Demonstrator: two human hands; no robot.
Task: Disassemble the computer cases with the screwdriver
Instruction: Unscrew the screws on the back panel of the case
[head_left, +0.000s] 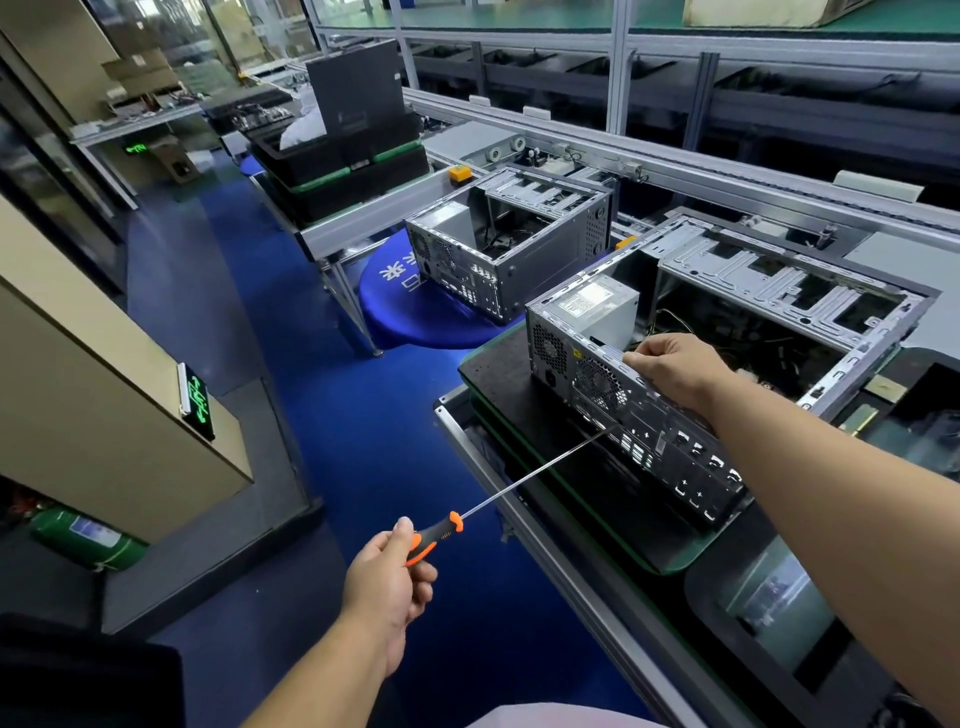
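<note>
we found the near computer case (727, 364) lying on its side on a black mat (514, 410) at the table (519, 519) edge, side panel off, interior open upward, rear panel toward the person. the left hand (387, 584) gripped the screwdriver (498, 496) by its orange and black handle, fingers (421, 571) wrapped closed round it, the long shaft reaching up to the rear panel just below the fan grille (597, 384). we could not tell whether the tip was seated in a screw head; that spot was too small to read. the right hand (670, 369) pinched the top rim of the rear panel, fingers curled over the metal edge, bracing the case. a second case (509, 244), also opened, stood well apart on the conveyor beyond. our concerns: the shaft is long and held only at the far end, so a poorly seated tip could slip off and scrape the panel or jab toward the fan. the bracing hand rested on a bare sheet-metal edge, which may cut if the case shifts. a freed screw could drop off the table edge to the blue floor (311, 415).
</note>
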